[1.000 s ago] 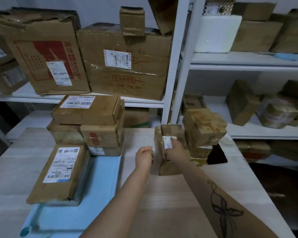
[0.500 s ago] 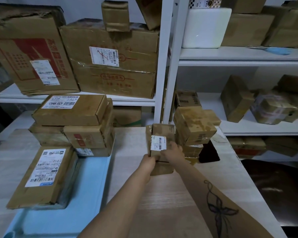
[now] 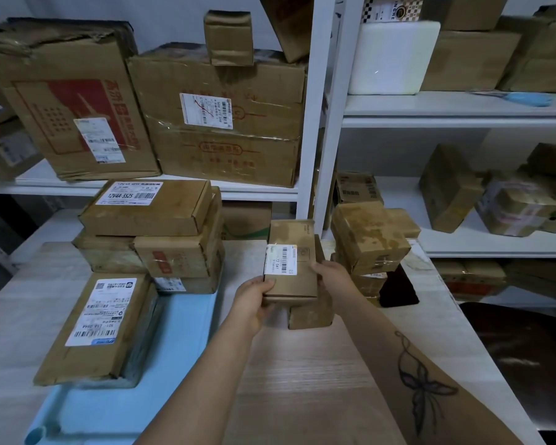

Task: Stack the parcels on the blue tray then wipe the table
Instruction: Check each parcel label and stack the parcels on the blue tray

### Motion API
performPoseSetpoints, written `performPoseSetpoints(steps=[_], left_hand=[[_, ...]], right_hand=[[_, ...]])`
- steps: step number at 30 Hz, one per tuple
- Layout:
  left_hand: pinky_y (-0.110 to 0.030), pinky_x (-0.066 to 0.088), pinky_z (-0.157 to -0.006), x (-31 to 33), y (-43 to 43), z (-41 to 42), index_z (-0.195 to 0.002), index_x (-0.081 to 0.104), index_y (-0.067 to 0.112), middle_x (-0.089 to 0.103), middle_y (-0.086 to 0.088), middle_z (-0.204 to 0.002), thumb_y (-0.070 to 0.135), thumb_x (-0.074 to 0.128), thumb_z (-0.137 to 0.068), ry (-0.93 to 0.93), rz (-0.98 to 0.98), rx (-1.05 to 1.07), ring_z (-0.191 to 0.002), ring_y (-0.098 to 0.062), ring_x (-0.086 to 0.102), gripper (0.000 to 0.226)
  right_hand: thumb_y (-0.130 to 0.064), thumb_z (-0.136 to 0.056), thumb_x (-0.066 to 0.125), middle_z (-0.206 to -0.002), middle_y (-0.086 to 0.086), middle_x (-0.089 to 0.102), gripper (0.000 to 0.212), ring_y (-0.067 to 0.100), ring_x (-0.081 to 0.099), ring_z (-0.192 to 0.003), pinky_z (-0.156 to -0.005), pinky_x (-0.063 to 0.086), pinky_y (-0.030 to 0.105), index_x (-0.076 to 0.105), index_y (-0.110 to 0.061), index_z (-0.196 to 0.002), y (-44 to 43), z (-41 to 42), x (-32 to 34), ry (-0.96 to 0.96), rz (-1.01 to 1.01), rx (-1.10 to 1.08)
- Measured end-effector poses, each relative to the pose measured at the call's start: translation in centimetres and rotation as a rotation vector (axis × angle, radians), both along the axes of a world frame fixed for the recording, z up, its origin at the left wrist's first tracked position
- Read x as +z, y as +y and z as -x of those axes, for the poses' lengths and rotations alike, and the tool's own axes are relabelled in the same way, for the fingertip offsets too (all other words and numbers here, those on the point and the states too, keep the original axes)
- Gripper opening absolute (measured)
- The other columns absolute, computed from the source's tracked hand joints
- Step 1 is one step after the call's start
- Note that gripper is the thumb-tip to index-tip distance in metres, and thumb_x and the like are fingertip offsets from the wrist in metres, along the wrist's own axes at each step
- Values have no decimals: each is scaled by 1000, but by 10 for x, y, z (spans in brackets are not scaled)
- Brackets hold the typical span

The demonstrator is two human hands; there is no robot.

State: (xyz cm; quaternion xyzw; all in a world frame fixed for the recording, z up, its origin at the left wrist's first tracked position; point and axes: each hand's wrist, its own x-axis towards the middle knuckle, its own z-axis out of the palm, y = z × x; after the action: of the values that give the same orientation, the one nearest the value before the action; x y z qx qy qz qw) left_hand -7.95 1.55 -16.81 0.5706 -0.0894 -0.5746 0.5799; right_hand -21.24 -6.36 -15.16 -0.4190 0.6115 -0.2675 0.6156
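Both hands meet on a small parcel (image 3: 297,284) just past the middle of the desk (image 3: 302,380), at about twelve o'clock from the person. The left hand (image 3: 252,300) grips its near-left corner, thumb on top beside the white barcode label (image 3: 281,260) and fingers curled underneath. The right hand (image 3: 331,277) clasps the right edge, fingers wrapped round the side. The box sits tilted, its far end higher, over a second brown parcel (image 3: 308,313) that lies on the desk at its six o'clock; whether the two touch cannot be told. At three o'clock from the held box, just beside the right hand, stands a pile of worn parcels (image 3: 369,236), with a black object (image 3: 398,290) on the desk at its near right foot. The blue tray (image 3: 180,332) lies at nine o'clock, running towards the near-left edge of the desk. On its left half rests a flat parcel (image 3: 100,326) with a long white label, face up. At the tray's far end, at about ten o'clock, rises a stack of parcels (image 3: 177,255), topped by a flat box (image 3: 148,207) with a printed label. Behind the desk, from eleven to two o'clock, white shelves (image 3: 456,107) carry large cartons and a white foam block (image 3: 395,56). The right forearm bears a butterfly tattoo (image 3: 421,387).
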Motion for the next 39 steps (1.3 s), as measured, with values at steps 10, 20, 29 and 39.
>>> performPoseSetpoints(steps=[10,20,29,39], left_hand=[[-33,53,-81,22,21,-25,-110,59,12,69,-7,-102,9,62,-87,-9,106,-89,-91,-19,64,23],[-31,49,-80,38,24,-40,-117,58,11,70,-4,-94,19,63,-89,-87,146,-19,-85,-16,64,30],[-31,47,-83,50,33,-37,-140,40,15,66,-5,-110,15,56,-93,-192,139,-53,-88,-15,61,50],[-39,43,-99,68,37,-16,-146,20,39,41,-4,-143,52,63,-80,-341,168,-441,-120,-24,47,79]], right_hand=[[-31,-89,63,-114,9,69,35,29,62,-110,-101,47,47,64,-11,-118,11,-19,8,-250,30,-14],[-28,-95,55,-116,6,68,31,25,60,-112,-103,45,42,62,-13,-121,31,-26,11,-236,73,34],[-27,-95,55,-115,6,68,30,25,61,-110,-96,47,39,62,-13,-121,45,-27,17,-254,107,7],[-39,-91,58,-97,5,68,20,20,64,-87,-77,52,36,67,-22,-98,62,-37,36,-271,222,126]])
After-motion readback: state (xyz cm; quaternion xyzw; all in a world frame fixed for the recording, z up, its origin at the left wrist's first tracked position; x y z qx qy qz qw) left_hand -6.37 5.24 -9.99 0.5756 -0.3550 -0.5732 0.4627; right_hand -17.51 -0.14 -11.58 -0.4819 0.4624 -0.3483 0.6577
